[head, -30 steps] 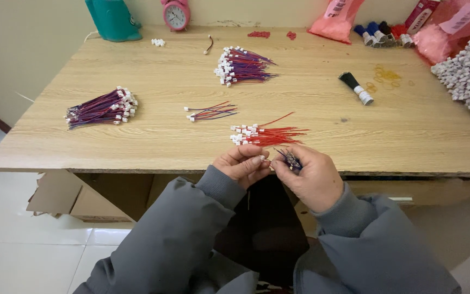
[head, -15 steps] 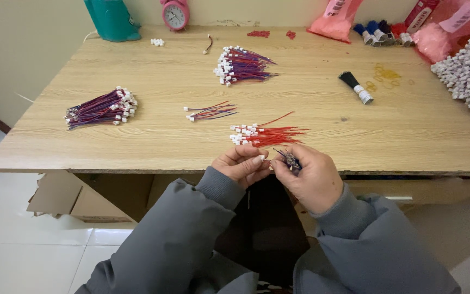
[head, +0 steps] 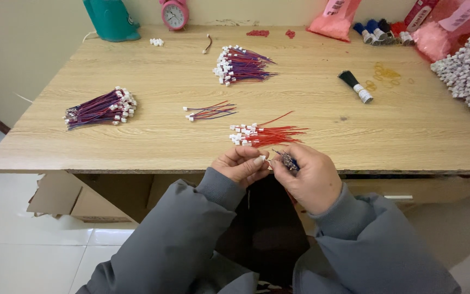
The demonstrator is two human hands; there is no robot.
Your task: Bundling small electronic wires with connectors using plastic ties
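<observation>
Surface: wooden table [head: 137, 139] against a pale wall, seen from above, with the person's grey sleeves at the near edge.
Landmark: red wire pile [head: 265, 134], white plugs on its left end, lying near the table's front edge.
Far left of the pile: purple-and-red wire bundle [head: 100, 108] with white plugs.
Left and behind the pile: teal container [head: 112, 19] and pink alarm clock [head: 175, 14] at the wall.
Just left of the pile: few loose wires [head: 210, 111].
Behind the pile: second purple bundle [head: 241, 65].
In front of the pile, left: left hand [head: 241, 165], fingers curled narrow, pinching a small white plug [head: 262, 159] at the fingertips.
In front of the pile, right: right hand [head: 307, 178], closed around a small bunch of dark wires [head: 288, 159], its tips touching the left hand's.
Right of the pile: black brush [head: 356, 87], yellow rubber bands [head: 386, 77].
Far right: heap of white plugs [head: 469, 76], pink bags [head: 446, 27] behind it.
In the way: nothing lies between the hands and the pile.
</observation>
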